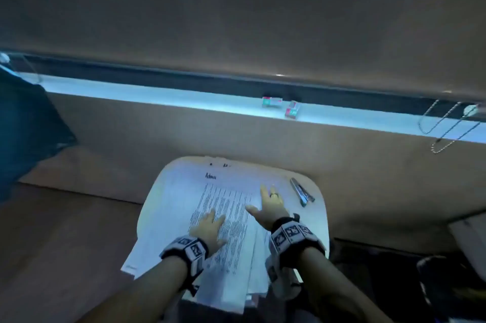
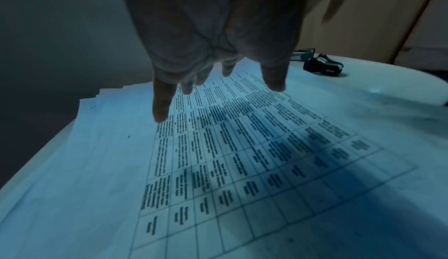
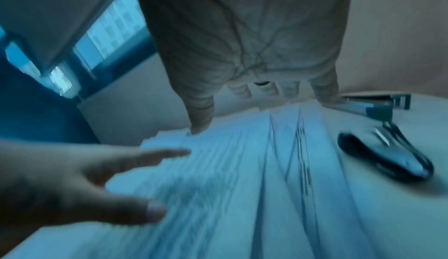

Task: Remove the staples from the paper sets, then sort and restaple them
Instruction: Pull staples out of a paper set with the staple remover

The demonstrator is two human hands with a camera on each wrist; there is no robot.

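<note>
Printed paper sets [image 1: 184, 199] lie fanned out over a small white table [image 1: 319, 207]. My left hand [image 1: 214, 217] rests flat on the top sheet, a page with a printed grid [image 2: 242, 157], its fingers straight and holding nothing. My right hand [image 1: 259, 200] lies spread on the sheets to the right, a ring on one finger. The right wrist view shows this hand [image 3: 218, 98] over overlapping paper edges [image 3: 278, 167], with the left hand [image 3: 84, 182] at lower left. A silver stapler [image 1: 298, 187] and a black staple remover [image 3: 385, 157] lie right of the papers.
Small staple boxes [image 1: 272, 101] sit on the lit window sill [image 1: 131, 90] behind the table. A bead chain [image 1: 447, 125] hangs at the right. A dark cloth [image 1: 23, 125] hangs at the left. The papers overhang the table's near edge.
</note>
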